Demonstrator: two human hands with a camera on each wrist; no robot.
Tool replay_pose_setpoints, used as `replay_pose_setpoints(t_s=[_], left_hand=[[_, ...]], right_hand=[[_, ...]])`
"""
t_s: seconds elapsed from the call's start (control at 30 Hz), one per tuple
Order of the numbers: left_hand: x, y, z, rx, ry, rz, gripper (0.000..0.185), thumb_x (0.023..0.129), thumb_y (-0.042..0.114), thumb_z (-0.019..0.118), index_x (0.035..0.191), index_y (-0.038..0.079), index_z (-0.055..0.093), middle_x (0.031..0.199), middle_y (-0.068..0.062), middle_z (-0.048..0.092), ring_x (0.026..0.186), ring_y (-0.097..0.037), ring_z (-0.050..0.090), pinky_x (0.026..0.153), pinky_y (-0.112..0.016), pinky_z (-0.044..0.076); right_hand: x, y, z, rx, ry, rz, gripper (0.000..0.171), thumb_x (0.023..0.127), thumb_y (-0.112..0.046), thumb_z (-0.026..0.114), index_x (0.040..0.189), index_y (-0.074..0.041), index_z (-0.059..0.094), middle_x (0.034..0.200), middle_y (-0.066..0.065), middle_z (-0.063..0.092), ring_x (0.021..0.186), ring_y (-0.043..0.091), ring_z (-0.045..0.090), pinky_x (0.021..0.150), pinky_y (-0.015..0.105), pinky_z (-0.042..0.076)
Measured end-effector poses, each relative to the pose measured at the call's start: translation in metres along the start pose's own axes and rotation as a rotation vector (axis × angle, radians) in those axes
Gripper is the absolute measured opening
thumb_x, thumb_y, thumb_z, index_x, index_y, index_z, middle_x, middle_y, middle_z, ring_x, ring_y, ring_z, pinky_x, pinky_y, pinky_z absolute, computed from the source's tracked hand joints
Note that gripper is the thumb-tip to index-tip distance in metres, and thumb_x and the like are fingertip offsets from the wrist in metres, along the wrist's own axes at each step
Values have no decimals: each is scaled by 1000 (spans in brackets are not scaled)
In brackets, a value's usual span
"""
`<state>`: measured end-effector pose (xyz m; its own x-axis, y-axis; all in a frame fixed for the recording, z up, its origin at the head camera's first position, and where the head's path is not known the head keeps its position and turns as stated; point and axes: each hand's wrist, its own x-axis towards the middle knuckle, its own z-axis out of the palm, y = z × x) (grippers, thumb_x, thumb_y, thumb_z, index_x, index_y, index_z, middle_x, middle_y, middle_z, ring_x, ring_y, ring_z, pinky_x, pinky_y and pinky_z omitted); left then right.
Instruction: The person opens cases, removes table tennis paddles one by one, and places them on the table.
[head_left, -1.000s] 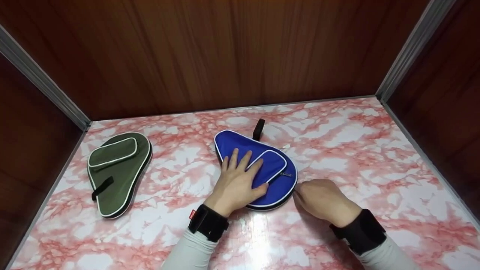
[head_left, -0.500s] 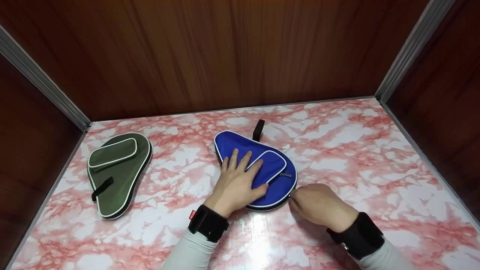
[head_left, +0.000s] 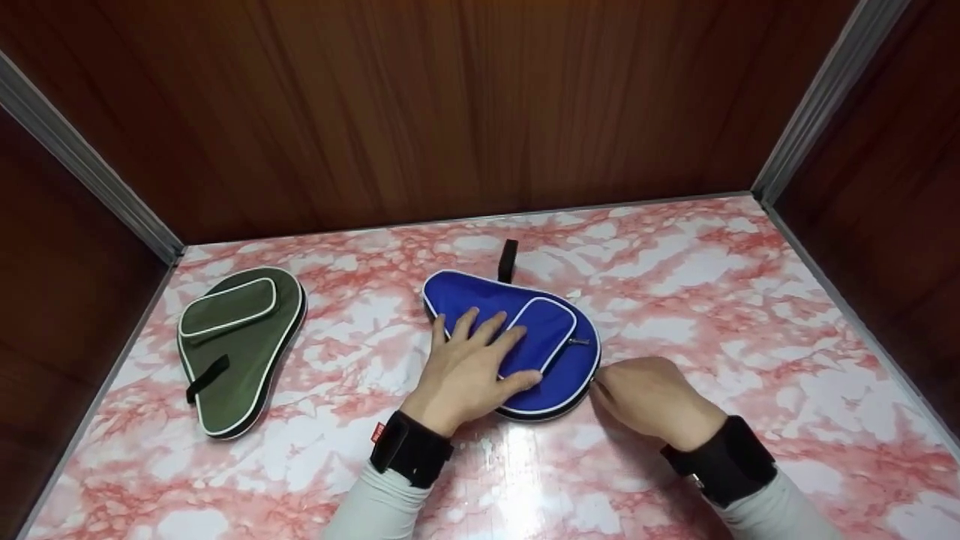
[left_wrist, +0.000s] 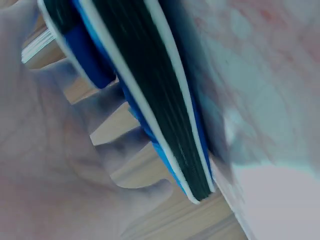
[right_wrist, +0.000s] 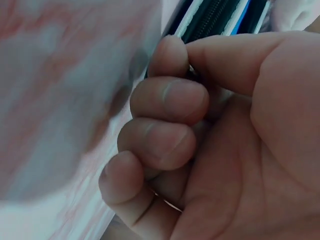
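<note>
A blue table tennis bat case (head_left: pixel 559 390) with white piping and a front pocket lies flat, its narrow end toward the far left. My left hand (head_left: pixel 465 371) rests on it with fingers spread, the thumb lying by the pocket edge. At the case's right rim, my right hand (head_left: pixel 649 397) has its fingers curled, with thumb and index finger pinching the zipper pull, which the fingertips hide. In the right wrist view, the black zipper (right_wrist: pixel 215 20) runs along the case's side up to those fingertips. The left wrist view shows the dark side band (left_wrist: pixel 155 85) beside the left hand's spread fingers.
A similar olive green bat case (head_left: pixel 240 375) lies on the left of the pink and white marbled table (head_left: pixel 712 300). Dark wooden panels (head_left: pixel 465 112) close off the back and both sides. A black strap loop (head_left: pixel 508 261) sticks out behind the blue case.
The right hand first slid a little toward the near left along the rim, then moved back right. The blue case has turned slightly, its narrow end coming nearer; the left hand moved with it.
</note>
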<state>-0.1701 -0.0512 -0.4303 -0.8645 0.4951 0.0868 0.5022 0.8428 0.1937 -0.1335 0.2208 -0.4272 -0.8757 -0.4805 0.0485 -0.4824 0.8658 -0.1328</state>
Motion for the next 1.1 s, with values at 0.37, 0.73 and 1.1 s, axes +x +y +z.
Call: replay_pose_setpoints(t_s=[0.37,0.73,1.1], left_hand=[[-11,10,-13,67,-79,60,91,84,69,86,163,32,58,162,-8,52,144,-38,46,118,-70,32],[-7,-1,-3,-48,-89,117,88,82,69,88,158,36,62,181,-14,26,165,-52,16,127,-76,8],[-5,-3,-2,-4,-72,145,95,80,75,85,164,40,55,177,-15,35,163,-52,25,126,-76,16]], right_hand=[[6,19,4,-5,66,107,37,108,-17,61,71,-17,54,61,-3,49,57,23,59,59,53,55],[8,19,7,-15,56,155,30,108,-16,60,78,-14,57,67,4,58,66,35,67,63,57,57],[5,15,7,-12,84,138,29,107,-17,62,79,-15,59,66,4,60,65,34,68,61,57,56]])
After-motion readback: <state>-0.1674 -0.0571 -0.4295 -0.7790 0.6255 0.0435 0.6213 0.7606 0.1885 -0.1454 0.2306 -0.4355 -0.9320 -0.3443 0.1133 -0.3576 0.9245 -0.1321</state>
